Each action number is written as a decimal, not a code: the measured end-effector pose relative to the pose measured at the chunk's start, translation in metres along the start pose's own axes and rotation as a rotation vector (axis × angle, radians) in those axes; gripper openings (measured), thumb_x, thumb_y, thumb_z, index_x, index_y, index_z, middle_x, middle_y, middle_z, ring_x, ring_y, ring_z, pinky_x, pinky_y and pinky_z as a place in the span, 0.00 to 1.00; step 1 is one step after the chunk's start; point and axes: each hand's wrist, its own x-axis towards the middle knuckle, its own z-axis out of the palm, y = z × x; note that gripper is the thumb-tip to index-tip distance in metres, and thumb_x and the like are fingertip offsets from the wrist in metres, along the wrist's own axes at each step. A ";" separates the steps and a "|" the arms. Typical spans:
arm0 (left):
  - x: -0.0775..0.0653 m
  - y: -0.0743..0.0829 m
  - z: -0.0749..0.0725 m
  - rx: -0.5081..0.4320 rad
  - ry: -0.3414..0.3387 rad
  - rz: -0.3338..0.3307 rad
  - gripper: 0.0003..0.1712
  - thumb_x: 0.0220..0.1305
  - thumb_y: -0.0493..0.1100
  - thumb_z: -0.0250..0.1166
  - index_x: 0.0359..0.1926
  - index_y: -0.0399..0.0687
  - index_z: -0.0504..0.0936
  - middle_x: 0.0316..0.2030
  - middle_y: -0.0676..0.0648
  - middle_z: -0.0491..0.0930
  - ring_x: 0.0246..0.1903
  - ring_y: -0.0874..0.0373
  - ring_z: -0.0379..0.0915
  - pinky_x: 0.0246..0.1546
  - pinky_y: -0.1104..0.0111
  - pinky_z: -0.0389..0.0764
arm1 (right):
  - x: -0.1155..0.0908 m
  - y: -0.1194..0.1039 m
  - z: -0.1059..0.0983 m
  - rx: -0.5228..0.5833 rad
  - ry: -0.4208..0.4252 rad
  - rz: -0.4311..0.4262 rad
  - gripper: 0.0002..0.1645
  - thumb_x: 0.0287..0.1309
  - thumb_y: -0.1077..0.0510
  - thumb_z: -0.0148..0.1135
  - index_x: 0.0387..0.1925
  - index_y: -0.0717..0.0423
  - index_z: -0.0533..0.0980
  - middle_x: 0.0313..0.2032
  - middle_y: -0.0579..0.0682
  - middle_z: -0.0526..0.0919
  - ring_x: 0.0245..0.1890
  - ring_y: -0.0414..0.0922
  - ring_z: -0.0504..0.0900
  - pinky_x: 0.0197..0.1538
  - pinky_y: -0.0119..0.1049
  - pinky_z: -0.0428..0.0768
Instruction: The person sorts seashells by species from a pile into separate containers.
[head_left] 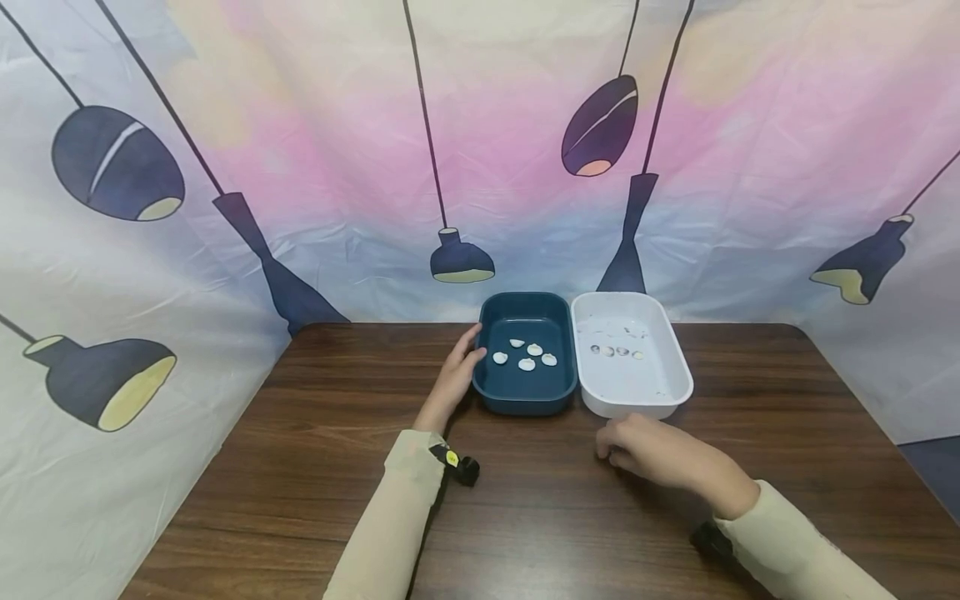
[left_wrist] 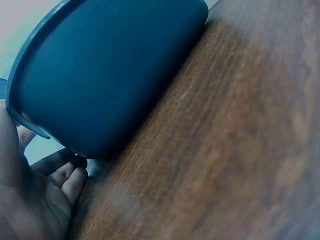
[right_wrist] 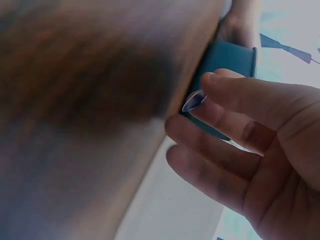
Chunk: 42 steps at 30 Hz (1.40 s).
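Observation:
My left hand [head_left: 452,380] touches the left side of a dark teal tray [head_left: 522,406], its fingers fairly straight along the wall. In the left wrist view the fingertips lie right at the tray's corner. Several white shells [head_left: 527,364] are spread over the teal tray's floor. In front of a white tray [head_left: 636,411], my right hand [head_left: 663,452] is low over the table. It pinches a small shell [right_wrist: 194,101] with a dark inside and a pale rim between thumb and index finger; the head view hides this shell.
Both trays stand side by side near the back edge of a brown wooden table [head_left: 300,467]. A short row of greyish shells [head_left: 622,352] lies in the white tray, with small dark specks around. Behind the table hangs a cloth [head_left: 360,150] printed with lamps.

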 end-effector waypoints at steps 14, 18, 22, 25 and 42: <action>0.000 0.001 0.001 0.003 0.004 -0.005 0.32 0.82 0.48 0.53 0.82 0.57 0.63 0.82 0.45 0.56 0.80 0.42 0.52 0.76 0.43 0.58 | 0.000 -0.004 -0.037 0.003 0.049 -0.083 0.11 0.56 0.73 0.72 0.32 0.55 0.86 0.33 0.41 0.87 0.35 0.36 0.83 0.40 0.36 0.84; 0.000 0.000 0.001 0.004 0.000 -0.003 0.32 0.82 0.48 0.53 0.82 0.58 0.62 0.82 0.45 0.56 0.80 0.42 0.51 0.76 0.43 0.57 | 0.001 -0.001 -0.047 0.009 0.052 -0.054 0.09 0.59 0.71 0.72 0.33 0.54 0.87 0.33 0.42 0.88 0.35 0.36 0.83 0.40 0.36 0.84; 0.000 0.000 0.001 0.000 -0.003 -0.001 0.32 0.82 0.48 0.52 0.83 0.57 0.62 0.82 0.44 0.55 0.80 0.42 0.50 0.76 0.42 0.57 | 0.004 0.000 -0.056 0.008 0.045 -0.006 0.08 0.57 0.70 0.74 0.33 0.55 0.87 0.33 0.42 0.88 0.34 0.36 0.83 0.39 0.37 0.84; 0.000 0.001 0.001 0.001 -0.002 -0.001 0.32 0.82 0.47 0.52 0.83 0.56 0.62 0.82 0.43 0.55 0.80 0.41 0.50 0.76 0.42 0.57 | 0.008 0.004 -0.062 0.003 0.036 0.018 0.08 0.55 0.72 0.75 0.34 0.57 0.88 0.33 0.44 0.88 0.32 0.36 0.83 0.38 0.36 0.84; 0.000 0.001 -0.001 0.023 0.003 0.011 0.33 0.82 0.47 0.51 0.83 0.55 0.61 0.82 0.42 0.55 0.79 0.38 0.51 0.75 0.41 0.58 | 0.037 0.044 -0.074 -0.054 0.022 0.153 0.08 0.55 0.74 0.72 0.33 0.61 0.87 0.33 0.52 0.89 0.34 0.44 0.84 0.42 0.45 0.85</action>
